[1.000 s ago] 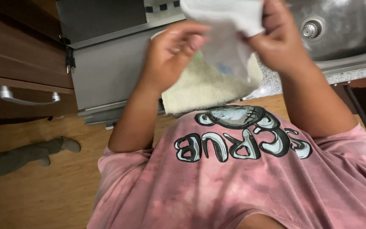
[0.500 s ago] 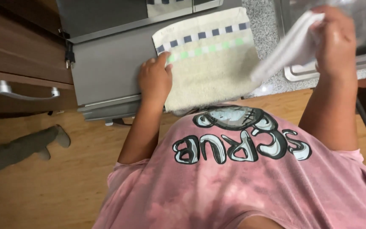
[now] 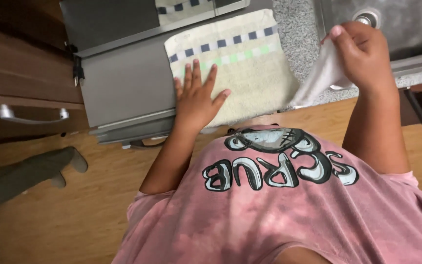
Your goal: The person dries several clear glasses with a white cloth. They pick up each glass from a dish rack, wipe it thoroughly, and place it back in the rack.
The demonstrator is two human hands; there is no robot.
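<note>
Cream towel [image 3: 250,73], checked blue-and-green stripes

So the towel [image 3: 240,68] is spread flat on the counter [image 3: 296,29] at top centre of the frame, overlapping the top of the appliance [image 3: 123,83] to its left. Left hand [image 3: 196,95] lies flat on the towel's lower left part. Sink [image 3: 406,24] is in the upper right corner, and the right hand [image 3: 362,54] is over its near edge, pinching a cloth [image 3: 318,78] that hangs down just right of the towel. Drawer handle [image 3: 30,115] is far left, with the floor [image 3: 74,210] below.
</note>
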